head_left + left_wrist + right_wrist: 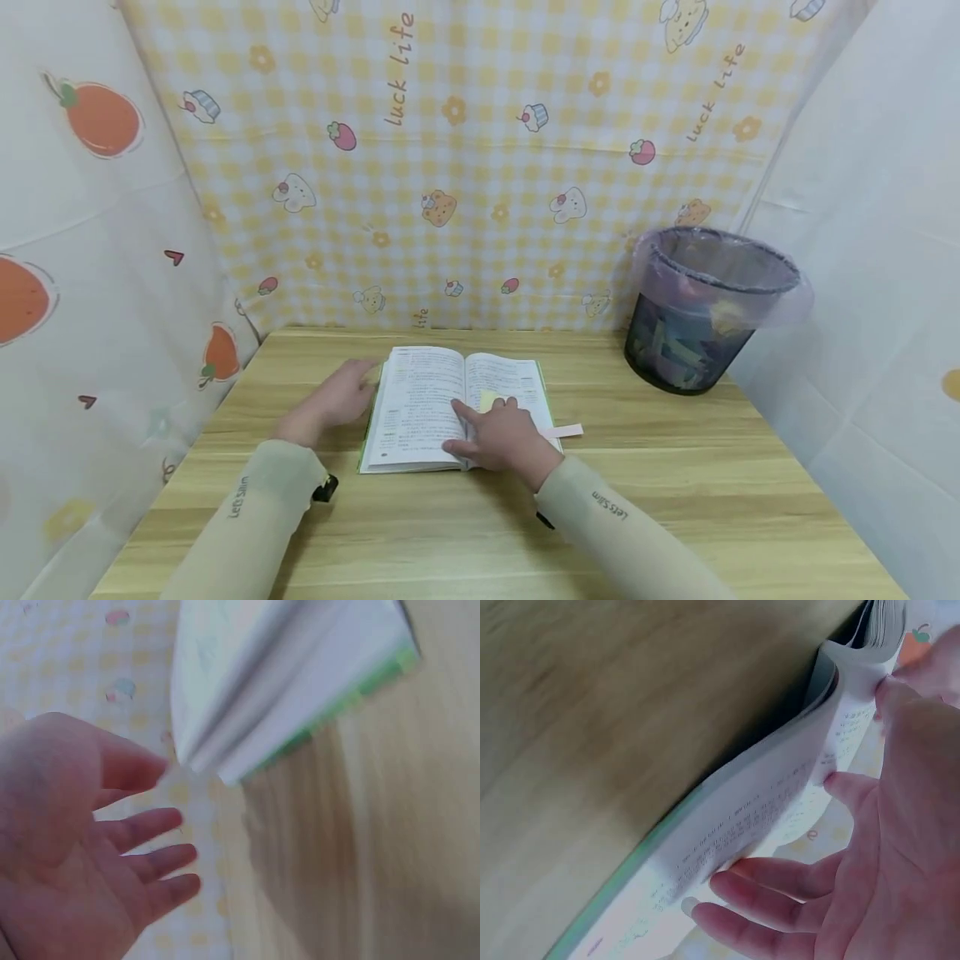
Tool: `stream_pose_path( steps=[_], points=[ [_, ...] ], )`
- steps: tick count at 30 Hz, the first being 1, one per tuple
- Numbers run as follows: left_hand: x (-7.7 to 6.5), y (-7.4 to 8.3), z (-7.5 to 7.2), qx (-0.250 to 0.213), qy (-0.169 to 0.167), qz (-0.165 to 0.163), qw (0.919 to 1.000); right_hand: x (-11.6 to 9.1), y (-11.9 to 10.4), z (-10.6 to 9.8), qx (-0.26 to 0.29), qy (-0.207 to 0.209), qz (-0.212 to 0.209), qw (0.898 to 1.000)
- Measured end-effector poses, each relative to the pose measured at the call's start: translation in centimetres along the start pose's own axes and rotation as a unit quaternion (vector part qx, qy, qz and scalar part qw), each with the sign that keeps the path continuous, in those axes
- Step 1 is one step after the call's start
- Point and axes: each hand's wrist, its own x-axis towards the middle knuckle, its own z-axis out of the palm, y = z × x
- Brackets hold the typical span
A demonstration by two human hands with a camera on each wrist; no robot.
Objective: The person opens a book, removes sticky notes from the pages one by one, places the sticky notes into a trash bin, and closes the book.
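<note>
A book with green cover edges lies spread on the table, its printed left page (pixel 423 408) facing up. My left hand (pixel 348 393) is beside the book's left edge, its fingertips at the upper left corner. In the left wrist view, that hand's fingers (pixel 154 896) are loosely spread with nothing between them. Across the right page (pixel 517 375) rests my right hand (pixel 502 433), index finger and thumb reaching over the centre fold. Partly covered by this hand is a yellow sticky note (pixel 487 400). A pale pink paper strip (pixel 564 431) sticks out past the right edge.
At the back right of the wooden table (pixel 420 542) stands a dark bin (pixel 671 346) with a translucent purple liner (pixel 795 304). A yellow checked curtain (pixel 480 167) hangs behind, and white curtains flank both sides.
</note>
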Motion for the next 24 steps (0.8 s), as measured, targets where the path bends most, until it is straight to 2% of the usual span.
stream_pose_path(
  steps=[3, 5, 8, 11, 16, 20, 24],
  points=[
    [0.6, 2.2, 0.6, -0.001, 0.006, 0.024, 0.9997, -0.1, -0.4, 0.1, -0.018, 0.005, 0.002, 1.000],
    [1.1, 3.7, 1.4, 0.010, -0.018, 0.048, 0.9986, -0.2, -0.5, 0.1, -0.030, 0.009, 0.002, 0.999],
    [1.9, 5.9, 2.9, 0.027, -0.061, 0.055, 0.9962, -0.4, -0.7, 0.1, -0.047, 0.014, 0.000, 0.999],
    [2.7, 7.3, 4.6, 0.038, -0.096, 0.030, 0.9942, -0.5, -0.8, 0.2, -0.054, 0.016, -0.005, 0.998],
    [3.4, 8.1, 6.9, 0.054, -0.126, -0.017, 0.9904, -0.7, -0.8, 0.5, -0.039, 0.024, -0.014, 0.999],
    [3.6, 8.4, 7.5, 0.051, -0.122, -0.033, 0.9906, -0.9, -0.7, 0.3, -0.041, 0.037, -0.018, 0.998],
    [3.7, 9.1, 7.5, 0.032, -0.122, -0.042, 0.9911, -1.1, 0.1, -0.5, -0.029, 0.032, -0.028, 0.999]
  ],
)
